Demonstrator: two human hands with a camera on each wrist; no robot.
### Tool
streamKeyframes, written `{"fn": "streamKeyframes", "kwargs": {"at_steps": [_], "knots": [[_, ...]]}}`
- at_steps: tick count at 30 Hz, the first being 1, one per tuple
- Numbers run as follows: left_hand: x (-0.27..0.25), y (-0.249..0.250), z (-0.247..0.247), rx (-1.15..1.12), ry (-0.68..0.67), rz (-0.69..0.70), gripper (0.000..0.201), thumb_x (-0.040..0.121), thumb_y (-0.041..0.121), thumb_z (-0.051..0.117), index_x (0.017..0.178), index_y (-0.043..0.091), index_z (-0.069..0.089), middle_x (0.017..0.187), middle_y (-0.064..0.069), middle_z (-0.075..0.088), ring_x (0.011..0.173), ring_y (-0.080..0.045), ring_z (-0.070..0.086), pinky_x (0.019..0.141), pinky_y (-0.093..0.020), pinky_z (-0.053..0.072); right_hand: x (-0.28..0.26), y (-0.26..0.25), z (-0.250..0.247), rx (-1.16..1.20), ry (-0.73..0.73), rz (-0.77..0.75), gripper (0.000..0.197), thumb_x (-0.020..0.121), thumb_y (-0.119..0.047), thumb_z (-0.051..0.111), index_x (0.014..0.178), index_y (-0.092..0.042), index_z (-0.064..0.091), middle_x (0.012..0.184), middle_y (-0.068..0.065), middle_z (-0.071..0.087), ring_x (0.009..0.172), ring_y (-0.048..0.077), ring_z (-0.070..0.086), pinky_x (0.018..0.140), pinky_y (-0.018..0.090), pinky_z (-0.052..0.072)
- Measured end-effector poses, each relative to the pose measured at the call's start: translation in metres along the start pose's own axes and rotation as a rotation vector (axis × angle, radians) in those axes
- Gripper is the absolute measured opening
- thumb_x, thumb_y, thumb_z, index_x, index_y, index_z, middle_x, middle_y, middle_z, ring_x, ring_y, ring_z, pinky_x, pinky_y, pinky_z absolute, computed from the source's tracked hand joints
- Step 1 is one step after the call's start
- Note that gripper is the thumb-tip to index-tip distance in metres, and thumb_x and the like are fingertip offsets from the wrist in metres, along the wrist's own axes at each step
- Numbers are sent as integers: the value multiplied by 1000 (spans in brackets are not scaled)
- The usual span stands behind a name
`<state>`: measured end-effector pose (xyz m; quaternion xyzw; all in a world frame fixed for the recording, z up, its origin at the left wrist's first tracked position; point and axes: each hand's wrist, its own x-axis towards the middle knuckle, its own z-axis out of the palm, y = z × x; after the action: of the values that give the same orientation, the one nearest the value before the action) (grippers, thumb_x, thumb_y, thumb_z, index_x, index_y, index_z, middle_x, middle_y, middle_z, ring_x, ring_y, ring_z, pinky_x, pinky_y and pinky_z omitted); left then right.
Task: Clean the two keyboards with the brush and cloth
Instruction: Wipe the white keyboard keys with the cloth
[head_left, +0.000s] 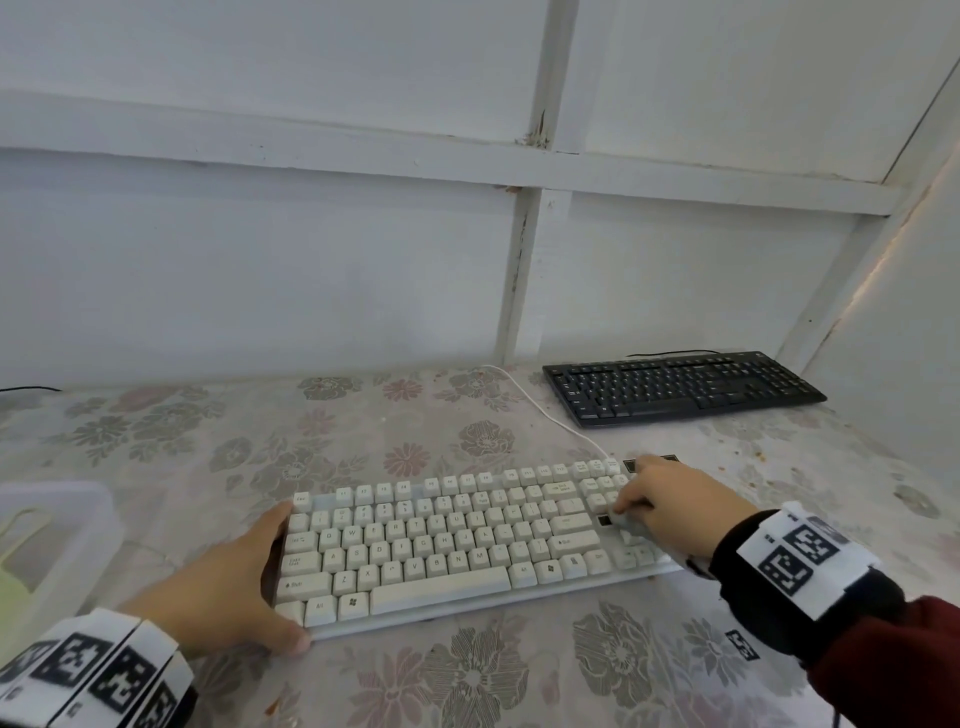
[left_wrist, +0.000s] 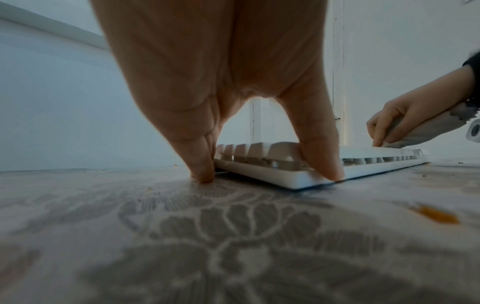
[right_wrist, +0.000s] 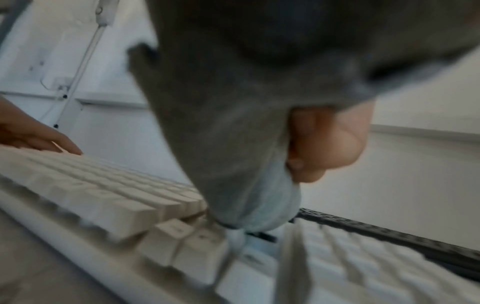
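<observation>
White keyboard (head_left: 447, 545) lies at lower centre of the head view; black keyboard (head_left: 680, 387) sits upper right. Left hand (head_left: 228, 582) braces the white keyboard's left end, fingers straight, thumb on the front corner. Right hand (head_left: 675, 504) grips a grey cloth (right_wrist: 233, 144) bunched on the right-side keys.

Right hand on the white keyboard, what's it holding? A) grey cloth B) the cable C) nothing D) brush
A: the right hand has its grip on a grey cloth, pressing it onto the keys at the right end of the white keyboard; the left hand steadies the other end.
</observation>
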<state>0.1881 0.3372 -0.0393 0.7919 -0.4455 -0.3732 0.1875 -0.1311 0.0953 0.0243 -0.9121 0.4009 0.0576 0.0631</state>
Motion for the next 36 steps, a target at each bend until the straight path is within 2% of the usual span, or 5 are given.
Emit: {"fn": "streamKeyframes", "kwargs": {"at_steps": [5, 10, 16, 29, 36], "knots": [[1, 1, -1, 29, -6, -19, 150, 30, 56, 86, 149, 31, -2, 139, 14, 43, 122, -7, 48, 108, -31, 38, -2, 20, -8, -7, -13, 73, 23, 93, -29, 53, 107, -28, 72, 76, -17, 34, 65, 0, 41, 55, 11, 31], [1, 0, -1, 25, -7, -22, 147, 33, 52, 86, 149, 31, -3, 140, 15, 42, 123, -6, 47, 109, -31, 37, -1, 7, -10, -35, 43, 96, 24, 94, -26, 50, 104, -26, 71, 87, -9, 39, 85, 16, 58, 72, 18, 38], [1, 0, -1, 8, -4, -29, 148, 32, 52, 87, 149, 32, -2, 141, 14, 41, 124, -7, 46, 110, -33, 36, 0, -17, -2, 119, 4, -64, 18, 90, -31, 57, 98, -27, 73, 80, -16, 39, 70, -3, 44, 59, 7, 29], [0, 0, -1, -5, -21, -10, 161, 12, 69, 81, 147, 34, 1, 138, 16, 42, 122, -7, 48, 108, -34, 39, 5, 17, -9, 57, -18, 79, 17, 89, -26, 62, 100, -25, 74, 71, -19, 42, 64, -6, 41, 56, 6, 30], [0, -1, -2, -12, -25, 2, 161, 15, 68, 83, 148, 33, 0, 140, 17, 40, 123, -7, 47, 108, -32, 38, 7, 14, -12, -103, -24, 155, 14, 89, -27, 61, 93, -28, 74, 92, -10, 45, 81, 12, 55, 70, 19, 40]]}}
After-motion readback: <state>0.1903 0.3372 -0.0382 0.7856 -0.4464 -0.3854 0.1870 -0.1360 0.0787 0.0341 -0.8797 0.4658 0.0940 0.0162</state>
